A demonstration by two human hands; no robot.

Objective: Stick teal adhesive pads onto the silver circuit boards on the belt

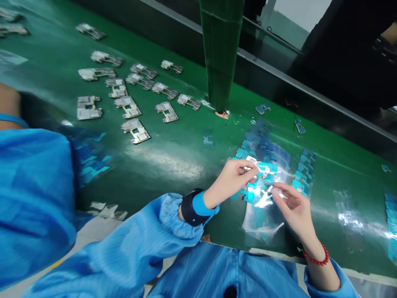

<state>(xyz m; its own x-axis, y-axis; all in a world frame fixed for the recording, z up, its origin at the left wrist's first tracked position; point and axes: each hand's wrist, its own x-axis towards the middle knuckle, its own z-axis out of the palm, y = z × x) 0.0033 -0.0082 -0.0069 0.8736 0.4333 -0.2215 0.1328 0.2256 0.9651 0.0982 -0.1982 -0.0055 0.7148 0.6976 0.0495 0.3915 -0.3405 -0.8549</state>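
Note:
My left hand is closed, thumb and fingers pinching a circuit board whose pale edge shows past the fingertips. Bright blue film pieces lie right beside and below it, glaring in the light. My right hand is held lower and to the right, with thumb and index finger close together in a pinch. Whatever is between those fingertips is too small to make out. Beneath both hands are clear plastic sheets with rows of blue die-cut film. Another strip of blue film lies right of my right hand.
Several circuit boards are scattered on the green table mat to the left. A green post rises at the back. A small blue board lies at the back right. A co-worker's blue sleeve is at the left.

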